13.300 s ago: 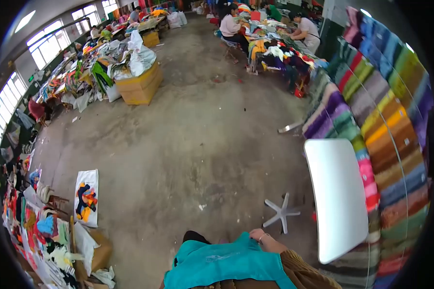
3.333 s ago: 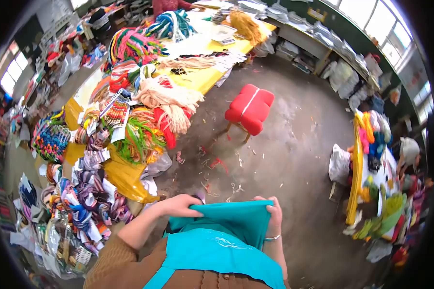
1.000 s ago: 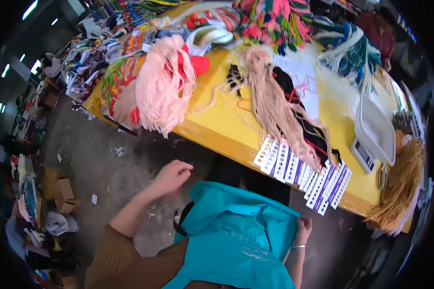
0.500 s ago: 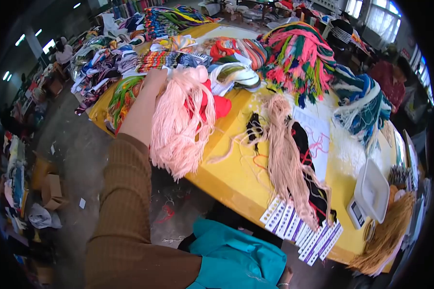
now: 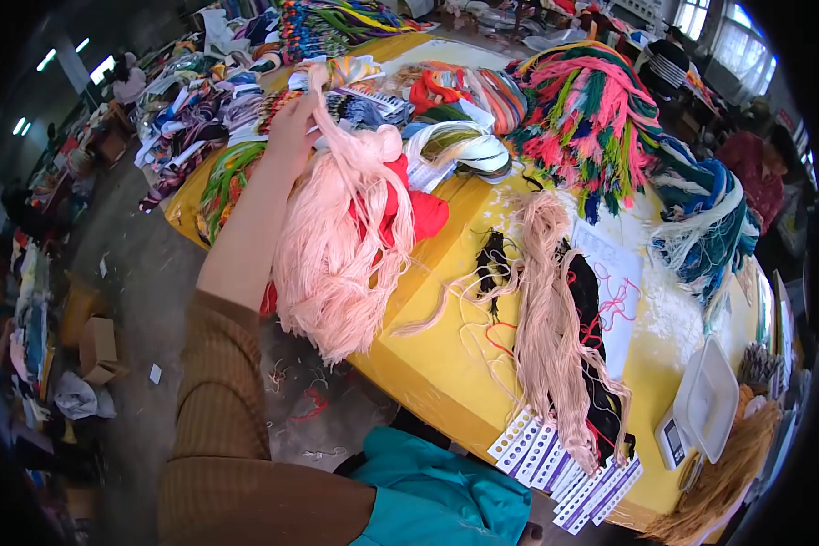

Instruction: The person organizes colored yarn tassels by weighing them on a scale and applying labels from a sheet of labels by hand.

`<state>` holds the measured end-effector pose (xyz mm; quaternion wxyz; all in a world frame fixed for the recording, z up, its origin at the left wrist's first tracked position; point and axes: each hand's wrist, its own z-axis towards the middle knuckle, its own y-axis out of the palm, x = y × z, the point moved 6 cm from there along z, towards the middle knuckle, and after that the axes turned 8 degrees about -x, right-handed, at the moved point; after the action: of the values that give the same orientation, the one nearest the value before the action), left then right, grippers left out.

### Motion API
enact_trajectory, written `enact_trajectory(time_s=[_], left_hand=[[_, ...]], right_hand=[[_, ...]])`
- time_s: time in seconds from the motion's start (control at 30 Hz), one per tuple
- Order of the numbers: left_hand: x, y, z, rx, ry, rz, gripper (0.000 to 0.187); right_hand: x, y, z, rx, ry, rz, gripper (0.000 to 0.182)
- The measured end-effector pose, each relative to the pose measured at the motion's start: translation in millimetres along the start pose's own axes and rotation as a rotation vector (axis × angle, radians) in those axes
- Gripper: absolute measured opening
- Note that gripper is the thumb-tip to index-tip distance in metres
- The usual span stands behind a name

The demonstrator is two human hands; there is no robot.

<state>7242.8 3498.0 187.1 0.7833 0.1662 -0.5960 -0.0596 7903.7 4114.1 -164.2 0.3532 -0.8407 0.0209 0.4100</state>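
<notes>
My left hand (image 5: 293, 129) reaches out over the table's left end, its fingers closed around the gathered top of a pale pink skein of thread (image 5: 341, 264). The skein's upper end is pulled up in a narrow bunch, and its loose strands hang past the table edge. Red thread (image 5: 428, 215) lies beside and partly behind it. Of my right hand (image 5: 531, 534) only a small bit shows at the bottom edge beside the teal cloth, its fingers hidden. A beige skein (image 5: 546, 318) lies across black thread (image 5: 590, 314) on the yellow table (image 5: 437, 364).
Several punched cards (image 5: 541, 460) overhang the front edge. A scale with a white tray (image 5: 708, 400) stands at right, near tan fibre (image 5: 719, 478). Multicoloured skeins (image 5: 591, 118), blue and white yarn (image 5: 705, 205) and a white-green skein (image 5: 460, 146) line the back. A person (image 5: 746, 168) is at far right.
My left hand has lifted the top of the pink skein upward, drawing it into a narrow strand bundle. The view has shifted slightly, and less of my right hand shows.
</notes>
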Motion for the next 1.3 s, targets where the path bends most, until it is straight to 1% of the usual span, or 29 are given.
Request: enact_trajectory(time_s=[0.03, 0.1, 0.17, 0.2, 0.23, 0.3, 0.37, 0.43, 0.47, 0.5, 0.57, 0.6, 0.67, 0.7, 0.77, 0.8, 0.87, 0.9, 0.93, 0.97, 1.0, 1.03, 1.07, 1.1, 1.13, 1.2, 1.23, 1.27, 1.3], left_hand=[[10.4, 4.6, -12.6, 0.003, 0.002, 0.001, 0.024], [35.0, 25.0, -40.6, -0.165, 0.110, -0.125, 0.017], [57.2, 39.9, -76.9, -0.172, 0.181, -0.152, 0.013], [73.0, 51.1, -98.2, -0.170, 0.238, -0.132, 0.015], [88.7, 57.7, -118.7, -0.221, 0.272, -0.087, 0.016], [122.9, 70.9, -159.9, -0.297, 0.344, -0.028, 0.020], [155.6, 77.0, -202.6, -0.300, 0.447, 0.024, 0.020], [186.9, 82.5, -242.8, -0.266, 0.501, 0.013, 0.019], [201.4, 84.7, -263.5, -0.250, 0.522, 0.020, 0.019], [214.1, 88.7, -283.1, -0.244, 0.562, 0.008, 0.019], [235.8, 96.2, -322.1, -0.320, 0.646, 0.063, 0.020], [242.5, 94.9, -338.5, -0.258, 0.657, 0.049, 0.021], [255.7, 110.3, -372.8, -0.368, 0.708, 0.241, 0.024], [256.3, 115.4, -387.3, -0.302, 0.700, 0.297, 0.029], [239.3, 117.2, -409.6, -0.311, 0.654, 0.385, 0.032], [224.8, 114.1, -417.4, -0.232, 0.560, 0.414, 0.030], [192.6, 126.6, -429.4, -0.315, 0.374, 0.369, 0.030], [175.4, 128.4, -430.1, -0.365, 0.251, 0.387, 0.030], [158.3, 131.2, -430.4, -0.405, 0.208, 0.351, 0.027], [142.8, 130.9, -428.3, -0.400, 0.119, 0.376, 0.026], [127.1, 127.6, -425.2, -0.392, 0.025, 0.400, 0.024], [109.1, 122.4, -419.2, -0.428, -0.003, 0.407, 0.021], [89.9, 115.9, -412.4, -0.421, -0.064, 0.375, 0.020], [70.2, 110.5, -406.4, -0.411, -0.122, 0.342, 0.019], [55.7, 109.3, -400.3, -0.404, -0.122, 0.264, 0.018], [43.7, 115.0, -391.6, -0.442, -0.143, 0.171, 0.018], [39.1, 116.8, -386.2, -0.459, -0.098, 0.182, 0.018], [36.9, 119.9, -381.9, -0.459, -0.102, 0.180, 0.018], [34.5, 123.7, -378.2, -0.464, -0.110, 0.193, 0.018]], right_hand=[[-3.1, -1.9, -5.0, -0.007, -0.040, -0.003, 0.031], [-12.3, -5.1, -16.5, -0.032, -0.165, -0.007, 0.035], [-25.9, -10.3, -27.2, -0.059, -0.435, 0.018, 0.039], [-66.3, -12.1, -42.7, -0.054, -0.601, 0.034, 0.040], [-103.8, -18.2, -32.9, -0.267, -0.521, 0.074, 0.022], [-247.1, -19.5, -67.5, -0.140, -0.898, -0.045, 0.007], [-307.6, -15.9, -77.7, -0.286, -0.951, -0.083, 0.011], [-361.0, -5.3, -88.0, -0.320, -1.151, 0.107, 0.013], [-382.9, -0.2, -94.1, -0.354, -1.222, 0.126, 0.014], [-402.6, 6.0, -98.6, -0.415, -1.254, 0.193, 0.013], [-443.8, 15.5, -114.5, -0.523, -1.338, 0.288, 0.014], [-463.3, 19.5, -124.5, -0.575, -1.370, 0.317, 0.017], [-498.2, 24.6, -149.9, -0.681, -1.450, 0.374, 0.024], [-511.7, 28.2, -163.9, -0.735, -1.496, 0.403, 0.029], [-527.6, 39.6, -189.1, -0.834, -1.527, 0.463, 0.040], [-530.5, 47.4, -200.2, -0.906, -1.499, 0.512, 0.046], [-525.9, 62.7, -216.7, -1.045, -1.418, 0.546, 0.047], [-517.3, 77.5, -214.4, -1.089, -1.285, 0.537, 0.040], [-503.9, 96.7, -208.6, -1.132, -1.147, 0.529, 0.034], [-488.9, 117.5, -195.5, -1.139, -0.968, 0.621, 0.017], [-479.6, 126.8, -180.6, -1.058, -0.963, 0.586, 0.008], [-474.1, 131.9, -169.4, -1.003, -0.931, 0.663, 0.013], [-467.5, 137.8, -157.4, -0.970, -0.949, 0.629, 0.014], [-463.4, 140.7, -148.6, -0.972, -0.889, 0.628, 0.016], [-464.1, 139.5, -141.3, -0.957, -0.882, 0.562, 0.017], [-469.0, 131.9, -128.0, -0.765, -0.996, 0.446, 0.016], [-472.3, 129.0, -122.7, -0.674, -1.062, 0.397, 0.016], [-474.8, 126.2, -119.4, -0.613, -1.100, 0.412, 0.016], [-476.6, 125.4, -114.3, -0.605, -1.097, 0.403, 0.017]])
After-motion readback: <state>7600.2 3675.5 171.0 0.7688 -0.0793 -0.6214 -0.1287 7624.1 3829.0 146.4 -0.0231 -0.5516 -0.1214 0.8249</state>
